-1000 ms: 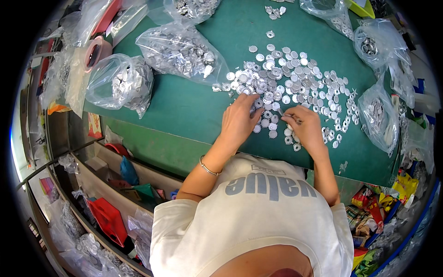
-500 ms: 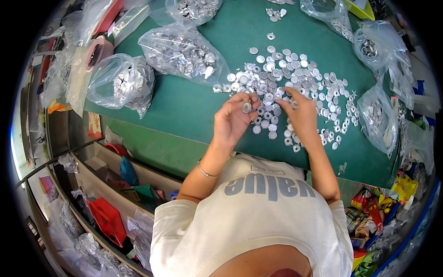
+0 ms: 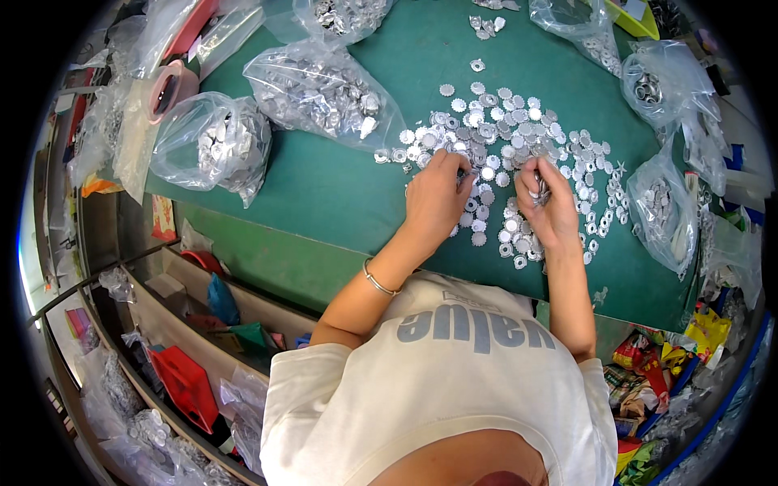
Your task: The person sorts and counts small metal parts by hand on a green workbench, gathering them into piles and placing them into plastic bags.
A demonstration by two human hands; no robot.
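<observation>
Small silver metal discs, many with scalloped rims and some with a centre hole, lie in a loose heap on the green table. At the heap's left edge my left hand is turned back upward, its fingers curled together around a small metal piece partly hidden under the fingertips. My right hand is at the heap's near right side, fingers closed on a few metal pieces that show between thumb and fingers. The hands are apart, with discs between them.
Clear plastic bags of silver parts stand at the left and back; more bags line the right side. A pink tub sits at far left. Below the table's near edge are a shelf with a red box and colourful packets.
My left hand has moved right and turned from palm-up to back-up over the discs. My right hand has drawn nearer and right, turned inward, and now shows metal pieces in its fingers.
</observation>
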